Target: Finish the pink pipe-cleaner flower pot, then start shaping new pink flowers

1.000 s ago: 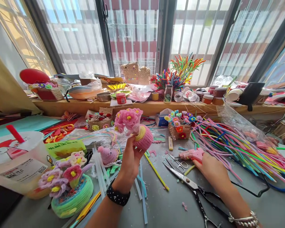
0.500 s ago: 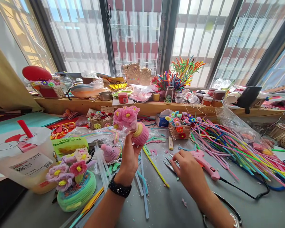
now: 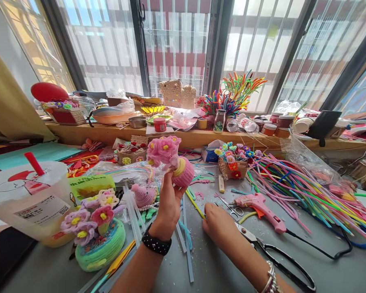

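My left hand [image 3: 167, 207] is closed around a pink fuzzy pipe-cleaner flower pot [image 3: 183, 173] with a yellow band, tilted to the right above the table. A bunch of pink fuzzy flowers [image 3: 164, 151] tops it. My right hand [image 3: 218, 224] is down at the tabletop, its fingers closed at the lower part of a yellow pipe cleaner [image 3: 197, 204]; the fingers hide that end. Large black-handled scissors [image 3: 280, 260] lie partly under my right forearm. Beyond that hand are small scissors [image 3: 234, 211] and a pink glue gun [image 3: 262, 207].
A drink cup with a red straw [image 3: 30, 199] and a green potted flower piece [image 3: 100, 240] stand at left. Clear glue sticks [image 3: 187, 252] lie in front. Many coloured pipe cleaners [image 3: 305, 195] spread at right, beside a flower basket [image 3: 233, 167]. The glue gun's cord [image 3: 317, 248] runs right.
My right hand has moved left and slightly down, from beside the scissors to the yellow pipe cleaner, uncovering both scissors. My left hand keeps the pink flower pot in nearly the same pose.
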{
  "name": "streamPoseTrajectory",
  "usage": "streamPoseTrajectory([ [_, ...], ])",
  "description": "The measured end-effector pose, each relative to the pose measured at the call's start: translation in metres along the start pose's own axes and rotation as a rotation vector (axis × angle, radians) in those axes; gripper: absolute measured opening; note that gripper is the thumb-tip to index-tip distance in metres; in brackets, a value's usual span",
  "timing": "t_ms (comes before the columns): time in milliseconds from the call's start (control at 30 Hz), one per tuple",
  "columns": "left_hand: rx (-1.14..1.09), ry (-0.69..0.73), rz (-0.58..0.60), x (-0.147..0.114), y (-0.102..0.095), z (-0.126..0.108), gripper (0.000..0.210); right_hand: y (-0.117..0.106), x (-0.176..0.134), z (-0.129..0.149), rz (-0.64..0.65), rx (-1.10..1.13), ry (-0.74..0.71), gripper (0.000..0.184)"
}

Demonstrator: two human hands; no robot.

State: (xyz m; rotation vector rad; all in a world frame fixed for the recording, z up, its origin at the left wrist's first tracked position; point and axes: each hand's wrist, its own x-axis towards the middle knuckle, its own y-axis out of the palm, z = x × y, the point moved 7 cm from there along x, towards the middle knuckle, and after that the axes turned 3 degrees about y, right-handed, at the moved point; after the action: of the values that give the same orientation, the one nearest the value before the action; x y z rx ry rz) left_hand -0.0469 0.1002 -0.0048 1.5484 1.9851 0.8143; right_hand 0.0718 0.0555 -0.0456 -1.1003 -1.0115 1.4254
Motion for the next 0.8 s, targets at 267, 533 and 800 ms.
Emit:
streamPoseTrajectory([
  [267, -0.014, 0.026, -0.019, -0.002, 0.001, -0.004, 0.016, -0.015, -0.015, -0.019, 0.030, 0.138, -0.032, 0.019],
  [533, -0.014, 0.067, 0.011, 0.000, 0.002, -0.006, 0.015, -0.012, -0.032, 0.008, 0.104, 0.309, -0.198, 0.022],
  [800, 0.005, 0.056, -0.009, 0.000, 0.001, -0.006, 0.016, 0.019, -0.057, 0.045, 0.322, -0.011, -0.152, 0.029],
])
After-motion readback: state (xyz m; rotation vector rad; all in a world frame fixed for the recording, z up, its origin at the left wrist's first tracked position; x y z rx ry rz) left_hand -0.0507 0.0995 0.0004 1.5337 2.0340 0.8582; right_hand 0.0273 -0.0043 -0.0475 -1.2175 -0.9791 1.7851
